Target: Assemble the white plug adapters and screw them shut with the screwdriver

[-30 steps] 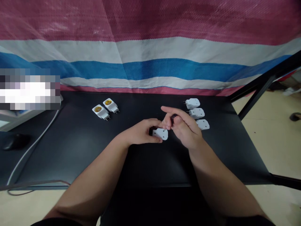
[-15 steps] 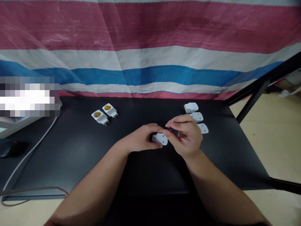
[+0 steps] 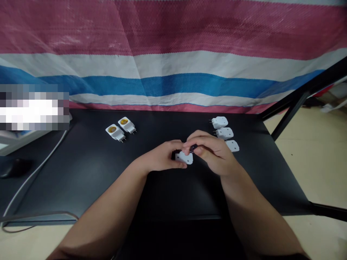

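My left hand (image 3: 161,156) is closed around a white plug-in lamp holder (image 3: 185,158), thumb on its near side and fingers on its far side. Its flat back faces up and shows small round holes. Just above the far right end of that piece, my right hand (image 3: 217,153) pinches a small dark, shiny piece (image 3: 193,148) between thumb and fingers. What exactly this piece is, I cannot make out. The right fingertips come close to the left ones and cover part of the white holder.
Two white lamp holders (image 3: 115,132) with yellowish round sockets lie face up at the back left. Three more (image 3: 224,133) lie back side up beyond my right hand. A black mouse (image 3: 15,168) and a grey cable (image 3: 40,168) are at the left. A striped sheet (image 3: 173,85) hangs behind the black table (image 3: 103,184).
My right hand has turned and moved slightly left over the white lamp holder, and the dark piece in its fingers shows more. The left hand keeps its hold.
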The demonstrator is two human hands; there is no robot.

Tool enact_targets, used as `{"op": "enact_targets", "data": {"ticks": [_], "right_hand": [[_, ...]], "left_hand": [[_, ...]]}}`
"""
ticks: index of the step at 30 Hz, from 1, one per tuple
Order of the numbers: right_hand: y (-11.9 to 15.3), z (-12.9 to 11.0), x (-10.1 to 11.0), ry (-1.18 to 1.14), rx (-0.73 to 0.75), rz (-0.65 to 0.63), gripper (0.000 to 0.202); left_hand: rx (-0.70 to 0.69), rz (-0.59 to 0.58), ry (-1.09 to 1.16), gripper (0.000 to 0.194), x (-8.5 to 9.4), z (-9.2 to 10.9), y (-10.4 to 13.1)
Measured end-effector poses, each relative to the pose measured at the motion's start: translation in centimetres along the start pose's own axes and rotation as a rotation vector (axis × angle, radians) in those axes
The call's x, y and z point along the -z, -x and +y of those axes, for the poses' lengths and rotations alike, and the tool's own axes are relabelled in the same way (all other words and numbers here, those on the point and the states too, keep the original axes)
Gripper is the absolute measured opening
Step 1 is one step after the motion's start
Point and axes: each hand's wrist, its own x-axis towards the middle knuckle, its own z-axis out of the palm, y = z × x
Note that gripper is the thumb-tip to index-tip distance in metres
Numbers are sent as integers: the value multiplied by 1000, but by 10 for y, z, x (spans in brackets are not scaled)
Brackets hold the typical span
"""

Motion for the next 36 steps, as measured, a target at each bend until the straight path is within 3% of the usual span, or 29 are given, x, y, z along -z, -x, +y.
{"op": "enact_targets", "data": {"ticks": [2,6,10,15,18,25,29,32,36], "right_hand": [[-1,1,-3,-152,-46,-23,25],[0,13,-19,-406,-113,110,30],[-1,22,-30,-400,-61,230,26],[-2,29,-18,-279,-4,332,18],[-1,31,-8,-248,-12,297,10],[-8,17,-11,-477,-173,172,38],[-10,17,-22,-562,-75,148,19],[-9,19,-23,-502,-65,184,25],[-10,15,-18,-423,-174,270,35]], "left_hand": [[-16,-16,29,27,-1,-1,0],[-1,-18,35,32,-2,-1,0],[31,-20,16,34,-3,1,0],[26,-33,27,37,-2,1,-1],[17,-22,24,37,-2,0,-1],[36,-60,37,42,-3,-2,-1],[8,-53,22,38,-4,-2,-1],[9,-39,17,35,-4,-1,-1],[10,-47,39,35,-4,-1,-1]]}}
